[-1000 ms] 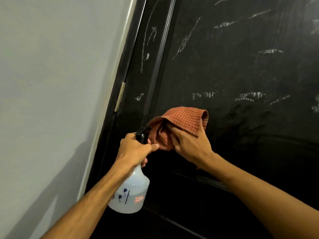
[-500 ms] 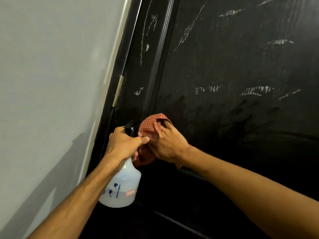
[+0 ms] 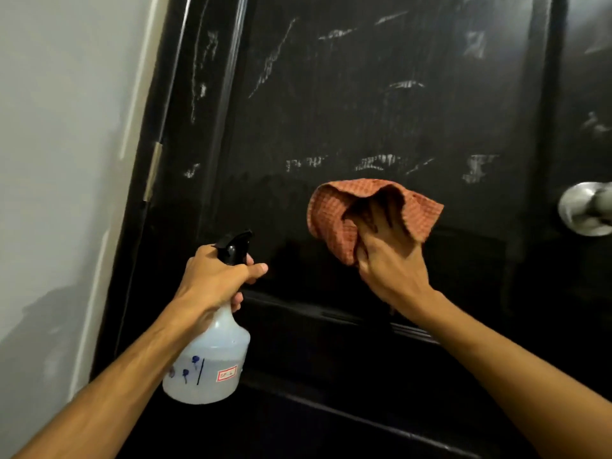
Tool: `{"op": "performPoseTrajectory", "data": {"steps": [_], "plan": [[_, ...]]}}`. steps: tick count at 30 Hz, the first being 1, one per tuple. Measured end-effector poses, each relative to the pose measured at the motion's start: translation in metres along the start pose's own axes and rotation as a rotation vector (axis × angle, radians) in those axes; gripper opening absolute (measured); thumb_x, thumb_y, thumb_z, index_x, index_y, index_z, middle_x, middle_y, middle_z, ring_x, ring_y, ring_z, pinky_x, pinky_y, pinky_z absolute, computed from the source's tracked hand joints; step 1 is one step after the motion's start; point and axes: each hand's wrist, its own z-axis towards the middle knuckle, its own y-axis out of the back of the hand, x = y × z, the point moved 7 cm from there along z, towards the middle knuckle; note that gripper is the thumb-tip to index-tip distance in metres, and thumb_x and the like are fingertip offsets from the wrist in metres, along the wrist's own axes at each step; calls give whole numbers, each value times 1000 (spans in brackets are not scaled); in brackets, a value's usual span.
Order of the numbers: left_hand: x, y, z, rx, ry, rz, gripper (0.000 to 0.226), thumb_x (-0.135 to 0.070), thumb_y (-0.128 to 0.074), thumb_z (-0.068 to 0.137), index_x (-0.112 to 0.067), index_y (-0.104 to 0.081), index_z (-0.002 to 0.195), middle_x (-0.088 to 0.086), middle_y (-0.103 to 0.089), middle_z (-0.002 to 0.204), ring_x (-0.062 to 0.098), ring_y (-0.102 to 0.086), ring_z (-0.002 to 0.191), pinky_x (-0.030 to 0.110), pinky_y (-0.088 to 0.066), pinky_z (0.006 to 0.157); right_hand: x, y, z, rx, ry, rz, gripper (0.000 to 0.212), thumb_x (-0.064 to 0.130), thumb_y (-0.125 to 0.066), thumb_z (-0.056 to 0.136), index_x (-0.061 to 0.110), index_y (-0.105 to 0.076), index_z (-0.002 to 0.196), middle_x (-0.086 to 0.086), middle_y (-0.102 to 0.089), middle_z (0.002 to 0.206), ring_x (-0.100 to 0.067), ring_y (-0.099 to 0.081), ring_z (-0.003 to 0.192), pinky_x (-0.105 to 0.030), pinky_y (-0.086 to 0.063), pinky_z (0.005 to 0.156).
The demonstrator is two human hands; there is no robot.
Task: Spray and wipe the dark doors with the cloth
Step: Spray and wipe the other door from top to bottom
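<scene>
A dark panelled door (image 3: 381, 104) fills the view, streaked with white smears across its upper panel. My right hand (image 3: 389, 263) presses an orange checked cloth (image 3: 334, 213) flat against the door at mid height, just below a row of smears. My left hand (image 3: 217, 279) grips the neck of a translucent spray bottle (image 3: 207, 369) with a black trigger head, held upright a little left of the cloth and apart from the door. The bottle is partly filled with clear liquid.
A pale wall (image 3: 66, 160) runs along the left, beside the door frame and a metal hinge (image 3: 153, 172). A silver round door knob (image 3: 587, 207) sticks out at the right edge, level with the cloth.
My right hand has swept the cloth to the right, away from the door's left edge and the bottle. The view has shifted right, bringing the knob in.
</scene>
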Motion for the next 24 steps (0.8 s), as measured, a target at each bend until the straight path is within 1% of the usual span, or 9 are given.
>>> {"op": "performPoseTrajectory", "data": {"steps": [4, 6, 9, 12, 14, 17, 19, 21, 24], "plan": [[-20, -41, -22, 62, -12, -16, 18, -18, -87, 80, -9, -73, 86, 18, -77, 87, 17, -50, 44, 29, -49, 50, 23, -24, -59, 222, 483, -101, 58, 38, -49, 88, 21, -55, 143, -10, -46, 154, -40, -36, 146, -62, -24, 119], [-32, -63, -34, 106, -22, -21, 19, -18, -87, 80, -9, -73, 87, 17, -78, 88, 16, -51, 44, 29, -49, 51, -14, -2, -53, 111, 347, -74, 44, 33, -56, 92, 23, -62, 135, -7, -55, 145, -39, -48, 135, -58, -30, 115], [-44, -92, -53, 179, -14, -37, 20, -18, -87, 81, -8, -73, 91, 16, -78, 89, 14, -50, 45, 30, -49, 51, -84, 34, -63, -44, -121, 60, 44, 29, -54, 97, 25, -56, 141, -6, -53, 146, -36, -48, 132, -54, -29, 114], [-54, -121, -72, 256, 6, -65, 21, -17, -86, 82, -5, -73, 94, 17, -78, 91, 14, -48, 45, 29, -46, 50, -89, 23, -120, 70, 79, -27, 54, 36, -50, 86, 25, -53, 139, -14, -41, 154, -41, -35, 142, -58, -22, 117], [-61, -143, -82, 302, 5, -85, 22, -17, -86, 82, -4, -73, 94, 19, -77, 93, 14, -47, 45, 29, -45, 51, -103, 22, -157, 183, 237, -67, 45, 36, -52, 85, 24, -60, 128, -13, -54, 141, -39, -50, 129, -52, -33, 108], [-72, -175, -93, 367, -11, -90, 18, -17, -85, 83, -7, -74, 91, 19, -77, 94, 15, -48, 46, 29, -45, 51, -163, 54, -163, 62, -99, 38, 30, 34, -49, 96, 23, -65, 118, -7, -67, 117, -32, -65, 101, -42, -44, 86], [-74, -197, -101, 400, -14, -90, 15, -18, -85, 82, -8, -74, 87, 19, -77, 93, 15, -48, 46, 29, -45, 51, -183, 61, -170, -27, -321, 64, 41, 32, -48, 94, 20, -59, 131, -8, -60, 130, -32, -57, 115, -44, -45, 97], [-73, -214, -108, 430, 1, -91, 14, -17, -86, 82, -10, -74, 83, 20, -77, 94, 15, -47, 44, 28, -44, 49, -170, 43, -190, 13, -254, 9, 53, 30, -49, 87, 12, -54, 137, -15, -52, 140, -40, -50, 129, -52, -38, 112], [-70, -233, -117, 479, 14, -93, 15, -17, -86, 82, -9, -73, 84, 19, -76, 89, 15, -45, 43, 27, -42, 47, -162, 26, -219, 177, 20, -23, 50, 31, -47, 87, 10, -60, 131, -19, -56, 137, -42, -58, 120, -50, -45, 102]]}}
